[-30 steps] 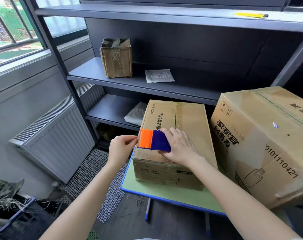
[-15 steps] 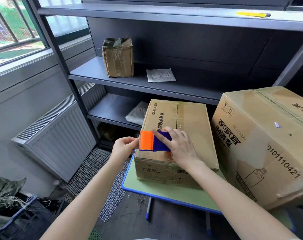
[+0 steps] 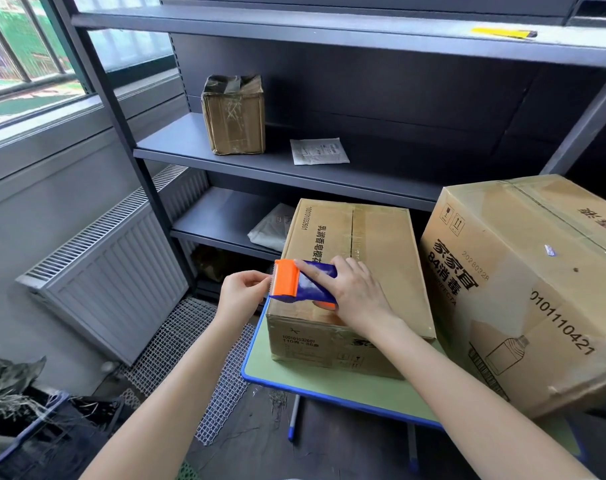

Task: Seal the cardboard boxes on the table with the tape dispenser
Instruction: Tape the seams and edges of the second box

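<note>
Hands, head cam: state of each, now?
Left hand: closed, fingers pinched at the tape dispenser's orange toothed edge.
Right hand: closed, gripping the tape dispenser on top of the smaller cardboard box.

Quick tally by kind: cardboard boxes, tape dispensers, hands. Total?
Cardboard boxes: 3 (small box and large box on the table, one more box on the shelf)
Tape dispensers: 1 (tape dispenser, on the small box)
Hands: 2 (left hand, right hand)
Total: 6
</note>
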`<state>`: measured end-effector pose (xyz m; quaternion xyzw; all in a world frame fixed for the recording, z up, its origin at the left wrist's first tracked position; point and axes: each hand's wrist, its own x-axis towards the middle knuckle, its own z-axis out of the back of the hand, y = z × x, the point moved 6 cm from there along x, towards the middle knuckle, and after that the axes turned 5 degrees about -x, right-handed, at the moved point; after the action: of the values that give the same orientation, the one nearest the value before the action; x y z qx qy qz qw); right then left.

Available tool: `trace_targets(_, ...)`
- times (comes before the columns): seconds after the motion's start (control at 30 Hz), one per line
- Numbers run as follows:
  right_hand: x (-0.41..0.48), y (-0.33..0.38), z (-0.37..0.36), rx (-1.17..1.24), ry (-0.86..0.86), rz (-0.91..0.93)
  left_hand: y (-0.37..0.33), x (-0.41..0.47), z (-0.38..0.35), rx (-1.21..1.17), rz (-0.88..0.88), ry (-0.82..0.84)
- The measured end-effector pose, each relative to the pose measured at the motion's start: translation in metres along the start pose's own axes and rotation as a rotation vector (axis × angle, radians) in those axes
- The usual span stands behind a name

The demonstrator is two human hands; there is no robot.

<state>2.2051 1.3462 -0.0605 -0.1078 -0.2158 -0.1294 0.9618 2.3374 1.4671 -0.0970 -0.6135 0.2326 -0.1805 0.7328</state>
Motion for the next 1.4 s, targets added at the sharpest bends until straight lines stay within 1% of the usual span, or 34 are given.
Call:
trace_targets(0.1, 0.001, 0.002, -0.003, 0.018, 0.019, -0.008, 0.001, -0.001, 0.001, 0.023, 0.018, 0.002)
trace_targets(0.17, 0.001, 0.004, -0.003, 0.051, 0.067, 0.000, 0.003, -0.002, 0.001, 0.019, 0.034, 0.010)
trace_targets(0.2, 0.001, 0.005, -0.003, 0.070, 0.104, 0.008, 0.003, -0.003, 0.002, 0.001, 0.041, 0.015)
trace_targets(0.3, -0.001, 0.004, -0.003, 0.134, 0.306, -0.007, 0.005, -0.005, 0.005, -0.021, 0.052, 0.019)
trace_targets(0.33, -0.001, 0.003, -0.003, 0.153, 0.331, -0.017, 0.006, -0.005, 0.006, -0.020, 0.058, 0.022)
trace_targets(0.57, -0.002, 0.007, 0.004, 0.186, 0.390, -0.011, 0.009, -0.010, 0.010, 0.019, 0.082, 0.024)
trace_targets(0.83, 0.001, 0.010, 0.011, 0.199, 0.405, 0.001, 0.005, -0.008, 0.017, -0.002, 0.115, 0.028)
trace_targets(0.97, -0.005, 0.003, 0.012, 0.183, 0.414, 0.012, 0.009, -0.004, 0.036, -0.010, 0.139, 0.003)
trace_targets(1.1, -0.009, 0.000, 0.014, 0.199, 0.448, 0.007, 0.016, -0.004, 0.041, 0.054, 0.149, 0.049)
trace_targets(1.23, -0.020, -0.027, 0.013, 0.187, 0.542, -0.064, 0.030, 0.001, 0.073, 0.045, 0.201, -0.067)
trace_targets(1.33, -0.029, -0.044, 0.011, 0.127, 0.585, -0.062, 0.042, 0.003, 0.074, 0.114, 0.234, 0.009)
trace_targets(1.4, -0.032, -0.044, 0.011, 0.085, 0.579, -0.057, 0.049, 0.004, 0.062, 0.169, 0.242, 0.005)
